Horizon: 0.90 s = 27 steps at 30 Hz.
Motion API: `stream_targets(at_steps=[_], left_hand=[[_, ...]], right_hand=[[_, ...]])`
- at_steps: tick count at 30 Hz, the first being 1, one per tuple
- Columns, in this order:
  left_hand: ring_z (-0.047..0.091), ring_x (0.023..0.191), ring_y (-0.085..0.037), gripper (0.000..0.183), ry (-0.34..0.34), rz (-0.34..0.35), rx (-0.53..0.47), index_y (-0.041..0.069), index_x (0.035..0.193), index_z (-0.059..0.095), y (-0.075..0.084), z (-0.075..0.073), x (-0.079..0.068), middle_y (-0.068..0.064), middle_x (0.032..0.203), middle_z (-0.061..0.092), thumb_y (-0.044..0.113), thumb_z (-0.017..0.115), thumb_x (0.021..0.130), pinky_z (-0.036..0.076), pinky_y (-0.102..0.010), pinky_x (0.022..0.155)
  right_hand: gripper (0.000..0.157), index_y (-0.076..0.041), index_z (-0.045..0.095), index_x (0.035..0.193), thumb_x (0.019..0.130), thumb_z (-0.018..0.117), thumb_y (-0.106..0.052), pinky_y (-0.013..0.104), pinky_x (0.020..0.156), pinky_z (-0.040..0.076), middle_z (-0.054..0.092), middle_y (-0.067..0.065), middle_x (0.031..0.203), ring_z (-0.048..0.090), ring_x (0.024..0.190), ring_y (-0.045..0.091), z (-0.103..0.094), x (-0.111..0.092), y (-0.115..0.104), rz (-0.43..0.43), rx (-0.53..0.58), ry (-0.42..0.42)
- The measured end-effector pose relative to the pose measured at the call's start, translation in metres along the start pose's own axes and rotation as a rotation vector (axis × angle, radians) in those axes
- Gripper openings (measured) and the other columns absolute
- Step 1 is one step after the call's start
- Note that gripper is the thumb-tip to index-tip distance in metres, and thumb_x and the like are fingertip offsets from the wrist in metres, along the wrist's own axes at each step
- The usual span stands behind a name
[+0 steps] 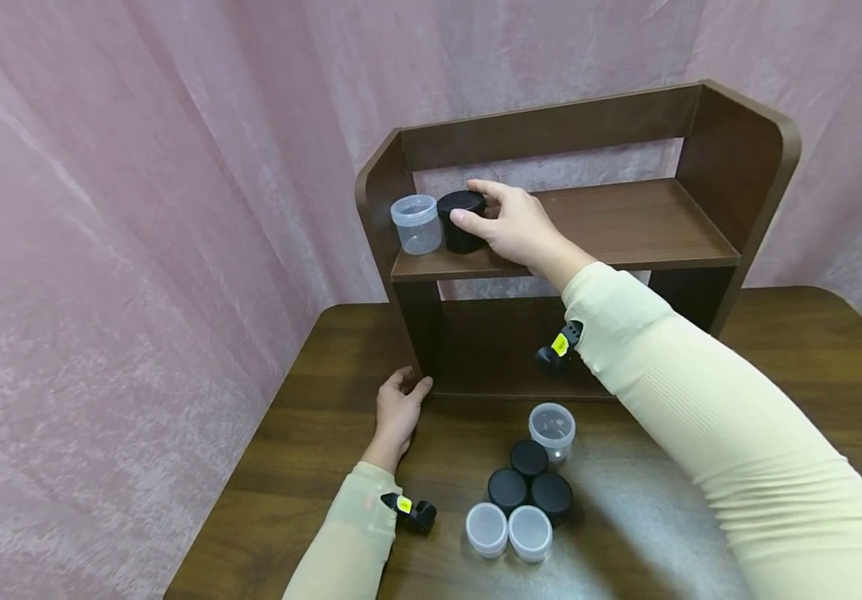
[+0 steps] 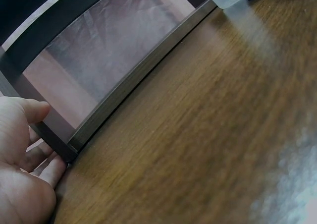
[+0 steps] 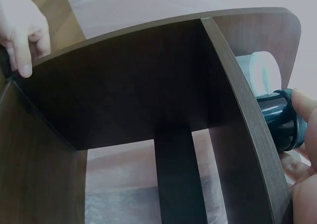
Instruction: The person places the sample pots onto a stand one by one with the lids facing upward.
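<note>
On the upper board of a brown wooden shelf (image 1: pixel 626 221), my right hand (image 1: pixel 515 225) grips a black lidded jar (image 1: pixel 461 223) between thumb and fingers. Just left of that jar, close beside it, stands a clear plastic jar (image 1: pixel 417 225). The right wrist view shows the black jar (image 3: pixel 277 120) upright on the board's front part, with the clear jar (image 3: pixel 262 73) behind it. Low at the shelf's left side, my left hand (image 1: pixel 398 408) holds the bottom front corner of the side panel. Its thumb lies on one face, the other fingers behind the panel (image 2: pixel 57 140).
On the table (image 1: pixel 288 467) before the shelf stand several jars in a cluster: a clear jar (image 1: pixel 552 427) at the back, black-lidded jars (image 1: pixel 529 458) in the middle, and two white-lidded jars (image 1: pixel 487 529) in front. A pink curtain (image 1: pixel 176 208) hangs behind.
</note>
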<state>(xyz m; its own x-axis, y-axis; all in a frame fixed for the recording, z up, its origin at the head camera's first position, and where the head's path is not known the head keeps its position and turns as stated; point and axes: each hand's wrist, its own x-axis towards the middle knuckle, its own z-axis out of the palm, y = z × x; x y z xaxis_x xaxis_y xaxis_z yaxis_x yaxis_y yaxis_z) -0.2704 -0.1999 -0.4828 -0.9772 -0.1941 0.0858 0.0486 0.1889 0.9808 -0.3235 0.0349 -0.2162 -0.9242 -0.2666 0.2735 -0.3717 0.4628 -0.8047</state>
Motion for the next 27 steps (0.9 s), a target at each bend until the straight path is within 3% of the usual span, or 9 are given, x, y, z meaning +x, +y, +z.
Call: stream_targets(at_steps=[9,27], left_hand=[[0.049,0.122,-0.028,0.055,-0.012,0.002,0.003,0.004,0.135,0.051,0.0017,-0.0035,0.0022,-0.013,0.132,0.053,0.027,0.070,0.090,0.042,-0.043,0.098],[0.047,0.125,-0.028,0.057,-0.014,-0.015,0.010,0.004,0.137,0.049,-0.0057,-0.0092,0.0051,-0.013,0.136,0.050,0.028,0.069,0.090,0.042,-0.043,0.099]], right_hand=[[0.073,-0.018,0.033,0.150,0.090,0.065,-0.043,0.033,0.103,0.039,0.042,0.008,0.146,0.041,0.132,0.019,0.0001,0.0027,0.0019,0.057,0.127,-0.024],[0.072,-0.019,0.034,0.150,0.090,0.065,-0.042,0.029,0.102,0.039,0.044,0.005,0.146,0.042,0.132,0.014,0.0061,0.0057,0.0015,0.080,0.114,-0.027]])
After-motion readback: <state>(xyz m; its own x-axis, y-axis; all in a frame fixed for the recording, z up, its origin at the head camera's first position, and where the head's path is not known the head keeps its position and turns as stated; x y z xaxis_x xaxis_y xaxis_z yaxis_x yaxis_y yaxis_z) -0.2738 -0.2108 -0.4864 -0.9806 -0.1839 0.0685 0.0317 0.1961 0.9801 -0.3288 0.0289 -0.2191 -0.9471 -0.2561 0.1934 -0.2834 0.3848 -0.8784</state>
